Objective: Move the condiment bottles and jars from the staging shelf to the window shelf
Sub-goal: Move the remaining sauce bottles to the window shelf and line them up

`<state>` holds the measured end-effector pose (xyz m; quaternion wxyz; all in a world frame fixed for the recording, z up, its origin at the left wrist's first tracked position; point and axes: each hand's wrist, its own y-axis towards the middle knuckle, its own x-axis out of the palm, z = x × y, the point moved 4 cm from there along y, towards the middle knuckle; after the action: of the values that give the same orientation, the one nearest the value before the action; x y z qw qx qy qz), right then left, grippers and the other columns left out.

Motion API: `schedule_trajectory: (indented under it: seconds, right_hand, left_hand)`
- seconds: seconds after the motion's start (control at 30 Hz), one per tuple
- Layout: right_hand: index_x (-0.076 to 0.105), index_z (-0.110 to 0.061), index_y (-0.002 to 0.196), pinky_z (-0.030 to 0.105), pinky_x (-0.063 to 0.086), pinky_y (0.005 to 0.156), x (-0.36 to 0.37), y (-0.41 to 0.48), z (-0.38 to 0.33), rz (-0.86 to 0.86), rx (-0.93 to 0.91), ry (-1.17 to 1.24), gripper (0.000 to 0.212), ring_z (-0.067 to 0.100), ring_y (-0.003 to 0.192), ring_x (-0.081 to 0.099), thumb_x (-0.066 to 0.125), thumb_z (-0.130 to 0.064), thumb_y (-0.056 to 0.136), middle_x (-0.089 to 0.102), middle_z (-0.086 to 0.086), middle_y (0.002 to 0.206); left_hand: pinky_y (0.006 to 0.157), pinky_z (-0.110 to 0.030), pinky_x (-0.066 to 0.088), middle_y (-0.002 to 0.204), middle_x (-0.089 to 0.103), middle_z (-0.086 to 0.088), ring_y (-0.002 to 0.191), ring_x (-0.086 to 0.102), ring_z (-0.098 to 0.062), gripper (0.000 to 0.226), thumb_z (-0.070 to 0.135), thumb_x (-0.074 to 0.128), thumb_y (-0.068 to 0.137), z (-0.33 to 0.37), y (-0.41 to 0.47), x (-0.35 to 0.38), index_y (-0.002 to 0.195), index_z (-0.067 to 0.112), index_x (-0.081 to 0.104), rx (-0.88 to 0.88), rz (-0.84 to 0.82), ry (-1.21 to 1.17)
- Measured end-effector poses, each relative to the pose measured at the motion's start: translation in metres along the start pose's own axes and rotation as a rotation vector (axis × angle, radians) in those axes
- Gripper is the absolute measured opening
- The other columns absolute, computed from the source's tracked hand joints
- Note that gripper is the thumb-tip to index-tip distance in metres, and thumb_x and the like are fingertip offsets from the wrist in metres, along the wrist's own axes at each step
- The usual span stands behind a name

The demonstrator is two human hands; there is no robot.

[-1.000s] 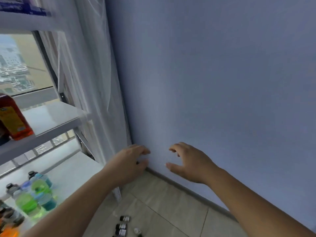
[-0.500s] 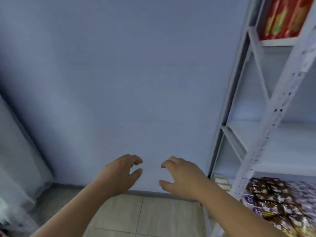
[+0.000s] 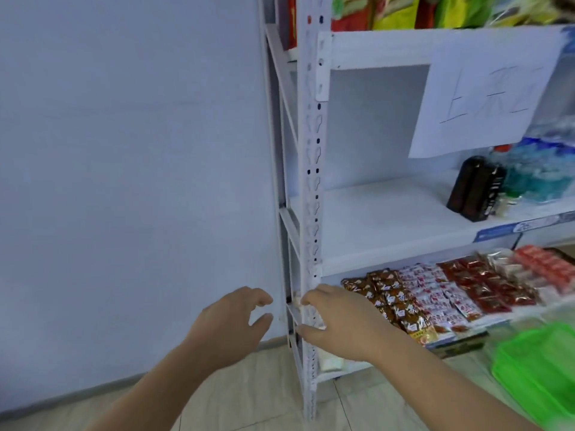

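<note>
A white metal staging shelf (image 3: 389,219) fills the right half of the head view. Two dark bottles (image 3: 476,192) stand at the right of its middle board, next to a blue-green bottle (image 3: 541,172) with a red cap. My left hand (image 3: 230,325) hovers low in front of the blue wall, fingers apart and holding nothing. My right hand (image 3: 345,321) is level with it, in front of the shelf's front post (image 3: 311,181), also with spread fingers and nothing in it. Both hands are well below and left of the bottles. The window shelf is out of view.
Rows of red and brown snack packets (image 3: 451,290) lie on the lower board. Coloured bags (image 3: 404,10) sit on the top board, and a paper sign (image 3: 485,88) hangs from its edge. A green basket (image 3: 541,368) is at the lower right. The floor is tiled.
My view has swung right, from the window shelf past the blue wall to the staging shelf. Both hands stayed out in front, holding nothing.
</note>
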<state>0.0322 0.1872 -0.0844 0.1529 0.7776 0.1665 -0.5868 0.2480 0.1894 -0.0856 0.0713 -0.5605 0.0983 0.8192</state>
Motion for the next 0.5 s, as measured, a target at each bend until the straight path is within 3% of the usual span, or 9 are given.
schedule_trajectory:
  seconds: [0.23,0.5]
  right_hand:
    - [0.058,-0.029,0.118,0.033,0.048,0.084,-0.024,0.009,0.099,0.044,0.131,-0.006,0.044,0.018,0.105,0.059,0.049,-0.063,0.091,0.06,-0.007,0.114]
    - [0.055,-0.031,0.137,0.033,0.049,0.085,-0.062,0.017,0.205,0.097,0.288,-0.047,0.057,0.014,0.113,0.059,0.048,-0.066,0.093,0.06,-0.009,0.122]
  left_hand:
    - [0.09,-0.018,0.04,0.12,0.055,0.033,0.11,0.054,0.01,0.026,0.051,0.051,0.098,0.062,0.094,0.044,0.124,0.047,0.056,0.075,-0.083,-0.108]
    - [0.101,-0.027,0.046,0.125,0.057,0.028,0.116,0.054,0.005,0.028,0.049,0.052,0.1,0.145,0.199,0.086,0.127,0.043,0.057,0.224,-0.182,-0.205]
